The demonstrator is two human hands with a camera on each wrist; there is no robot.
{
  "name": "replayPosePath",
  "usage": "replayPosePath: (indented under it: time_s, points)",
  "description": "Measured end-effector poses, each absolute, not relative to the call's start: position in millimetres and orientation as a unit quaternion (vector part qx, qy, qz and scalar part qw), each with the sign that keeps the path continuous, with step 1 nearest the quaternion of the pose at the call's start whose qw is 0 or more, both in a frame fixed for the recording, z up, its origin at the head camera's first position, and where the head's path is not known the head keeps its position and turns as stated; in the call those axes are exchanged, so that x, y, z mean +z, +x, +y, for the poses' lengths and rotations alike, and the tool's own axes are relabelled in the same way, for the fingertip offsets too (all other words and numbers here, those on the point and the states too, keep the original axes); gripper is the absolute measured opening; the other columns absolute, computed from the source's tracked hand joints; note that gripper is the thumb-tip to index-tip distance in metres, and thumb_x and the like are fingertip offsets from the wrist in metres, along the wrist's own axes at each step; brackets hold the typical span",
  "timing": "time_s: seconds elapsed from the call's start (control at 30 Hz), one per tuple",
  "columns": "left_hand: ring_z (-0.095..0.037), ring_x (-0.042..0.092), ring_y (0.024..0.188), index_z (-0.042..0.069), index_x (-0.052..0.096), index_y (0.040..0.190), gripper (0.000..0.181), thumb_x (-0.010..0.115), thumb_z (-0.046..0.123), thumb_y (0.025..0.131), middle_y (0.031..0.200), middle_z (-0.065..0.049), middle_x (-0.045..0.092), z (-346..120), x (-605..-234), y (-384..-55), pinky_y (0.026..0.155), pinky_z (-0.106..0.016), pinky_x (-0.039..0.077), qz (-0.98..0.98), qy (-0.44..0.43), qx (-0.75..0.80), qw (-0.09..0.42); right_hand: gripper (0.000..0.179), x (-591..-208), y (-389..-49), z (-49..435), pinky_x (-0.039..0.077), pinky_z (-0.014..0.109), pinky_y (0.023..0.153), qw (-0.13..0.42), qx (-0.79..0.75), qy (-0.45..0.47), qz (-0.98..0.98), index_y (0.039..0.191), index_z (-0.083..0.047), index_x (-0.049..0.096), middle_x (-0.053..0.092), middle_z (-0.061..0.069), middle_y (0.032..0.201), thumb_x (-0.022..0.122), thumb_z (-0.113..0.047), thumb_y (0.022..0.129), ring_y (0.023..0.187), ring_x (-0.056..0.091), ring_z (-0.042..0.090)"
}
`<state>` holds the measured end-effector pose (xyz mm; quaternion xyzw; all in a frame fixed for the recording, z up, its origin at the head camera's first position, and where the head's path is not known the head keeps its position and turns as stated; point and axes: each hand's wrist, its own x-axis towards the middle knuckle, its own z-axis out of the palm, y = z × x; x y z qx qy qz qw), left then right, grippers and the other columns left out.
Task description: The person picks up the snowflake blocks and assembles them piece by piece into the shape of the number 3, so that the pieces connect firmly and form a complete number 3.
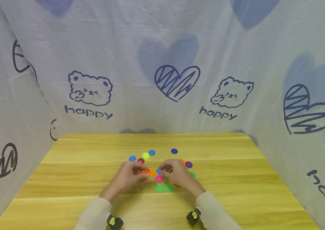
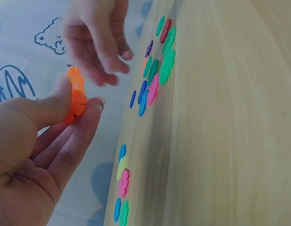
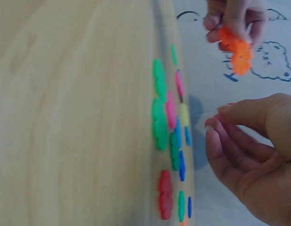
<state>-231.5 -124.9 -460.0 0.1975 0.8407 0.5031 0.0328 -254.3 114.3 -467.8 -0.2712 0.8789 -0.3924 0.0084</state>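
The left hand (image 1: 127, 174) pinches the orange flower pieces (image 3: 241, 58) between its fingers, one jutting past the tips; probably light, stiff, smooth plastic, best gripped across flat faces; the right hand's (image 1: 179, 173) loosely bent fingers, just beside, show nothing held

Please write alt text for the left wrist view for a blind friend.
A person's left hand has orange flower-shaped pieces in its grip; the right hand hovers close by, blurred. Brightly coloured pieces lie scattered along a wooden tabletop.
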Motion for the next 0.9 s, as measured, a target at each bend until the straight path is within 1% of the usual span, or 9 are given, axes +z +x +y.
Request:
replayPosePath:
  time_s: [0.07,0.17,0.3,0.43,0.57,0.63,0.8,0.9]
  points:
    - [-0.015,0.074,0.072,0.006,0.079,0.103,0.014,0.08,0.012,0.09,0.099,-0.013,0.079,-125.1,-459.6,-231.0,0.066,-0.023,0.061,0.842,0.2,0.501,0.03,0.014,-469.9,-257.4,113.1,0.058,0.023,0.075,0.027,-0.369,-0.273,0.888,0.107,-0.002,0.077,0.077,0.012,0.103,0.074,-0.007,0.094,0.086,0.069,0.018]
    - [-0.019,0.074,0.072,0.007,0.079,0.1,0.013,0.081,0.012,0.089,0.103,-0.014,0.079,-124.3,-460.3,-230.7,0.064,-0.023,0.06,0.841,0.207,0.499,0.024,0.02,-474.6,-260.2,110.0,0.057,0.022,0.074,0.043,-0.331,-0.287,0.898,0.106,-0.002,0.077,0.075,0.011,0.102,0.079,-0.016,0.092,0.086,0.067,0.017]
    - [-0.022,0.074,0.071,0.006,0.079,0.098,0.013,0.082,0.012,0.087,0.104,-0.016,0.078,-122.7,-461.1,-230.4,0.062,-0.022,0.059,0.84,0.212,0.498,0.019,0.02,-478.8,-260.0,106.5,0.054,0.019,0.074,0.05,-0.296,-0.305,0.904,0.097,-0.004,0.079,0.07,0.008,0.1,0.083,-0.023,0.089,0.086,0.065,0.015]
    - [-0.021,0.073,0.071,0.006,0.079,0.098,0.012,0.082,0.011,0.087,0.104,-0.016,0.078,-121.9,-461.5,-230.4,0.061,-0.022,0.059,0.841,0.209,0.498,0.019,0.015,-480.1,-258.6,105.0,0.051,0.017,0.07,0.056,-0.295,-0.304,0.904,0.091,-0.006,0.077,0.065,0.006,0.096,0.083,-0.02,0.088,0.082,0.059,0.014]
    - [-0.015,0.072,0.074,0.006,0.079,0.097,0.012,0.083,0.01,0.087,0.102,-0.012,0.078,-121.4,-460.6,-229.6,0.063,-0.021,0.059,0.844,0.207,0.494,0.016,0.023,-481.2,-258.2,104.6,0.05,0.018,0.071,0.044,-0.286,-0.314,0.904,0.1,0.0,0.075,0.067,0.008,0.094,0.084,-0.017,0.087,0.082,0.059,0.016]
    - [-0.013,0.07,0.076,0.007,0.079,0.097,0.012,0.083,0.011,0.087,0.101,-0.011,0.077,-120.9,-460.5,-229.2,0.064,-0.021,0.059,0.846,0.208,0.491,0.015,0.022,-481.7,-258.5,104.4,0.05,0.019,0.072,0.042,-0.283,-0.312,0.906,0.101,0.0,0.075,0.068,0.008,0.094,0.083,-0.016,0.088,0.083,0.059,0.015]
    - [-0.013,0.071,0.077,0.007,0.078,0.096,0.011,0.083,0.009,0.086,0.102,-0.011,0.076,-119.0,-461.1,-228.9,0.065,-0.021,0.06,0.843,0.212,0.494,0.02,0.008,-480.9,-258.5,104.7,0.05,0.02,0.072,0.051,-0.293,-0.305,0.905,0.092,-0.004,0.075,0.069,0.006,0.089,0.079,-0.01,0.09,0.081,0.058,0.013]
    - [-0.015,0.071,0.077,0.007,0.078,0.096,0.011,0.083,0.008,0.086,0.102,-0.012,0.076,-118.4,-461.4,-228.4,0.064,-0.021,0.06,0.841,0.211,0.497,0.02,0.007,-480.3,-257.9,105.5,0.049,0.019,0.07,0.053,-0.299,-0.308,0.902,0.089,-0.004,0.075,0.068,0.005,0.089,0.08,-0.008,0.089,0.08,0.057,0.012]
